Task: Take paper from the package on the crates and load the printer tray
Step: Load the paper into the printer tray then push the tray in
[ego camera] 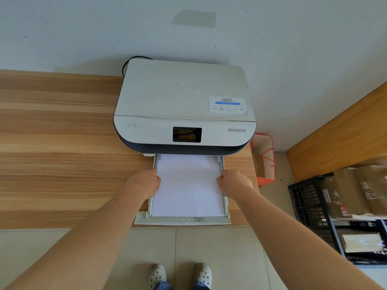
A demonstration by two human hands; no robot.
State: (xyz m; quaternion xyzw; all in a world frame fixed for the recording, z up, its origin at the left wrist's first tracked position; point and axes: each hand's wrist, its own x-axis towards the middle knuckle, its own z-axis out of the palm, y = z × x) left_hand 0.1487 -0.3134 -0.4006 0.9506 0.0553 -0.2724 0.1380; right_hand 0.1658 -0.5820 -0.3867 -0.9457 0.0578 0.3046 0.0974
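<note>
A white printer stands on the wooden desk against the wall. Its paper tray is pulled out toward me over the desk's front edge. A stack of white paper lies flat in the tray. My left hand is curled at the paper's left edge, fingers closed on the tray's left side rail. My right hand does the same at the right edge. Whether the fingers pinch the paper or the tray's guides cannot be told. The paper package lies on black crates at the right.
A red and white paper bag stands on the floor right of the desk. Cardboard boxes sit on the crates. A wooden panel runs along the right wall. My two white clogs stand on the tiled floor below the tray.
</note>
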